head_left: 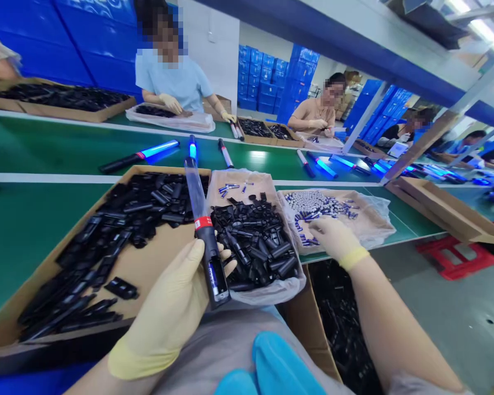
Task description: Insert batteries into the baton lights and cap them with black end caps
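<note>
My left hand (175, 299), in a pale yellow glove, is wrapped round a light baton (196, 195). The baton stands tilted, its clear tube up and a red band in the middle. Its black handle has an uncovered battery compartment, with a blue-and-silver battery (214, 274) showing inside. My right hand (336, 238), gloved too, reaches into a plastic-lined tray (368, 219) of blue-and-silver batteries (313, 203). Its fingers are curled together at the near left batteries; what lies between the fingertips is hidden.
Between my hands, a lined box holds black plastic parts (255, 241) and several loose batteries. A large carton (164, 255) of black pieces lies left. Lit blue batons (160, 148) rest on the green bench behind. Co-workers (173, 82) sit opposite. An angled post (422, 145) rises at right.
</note>
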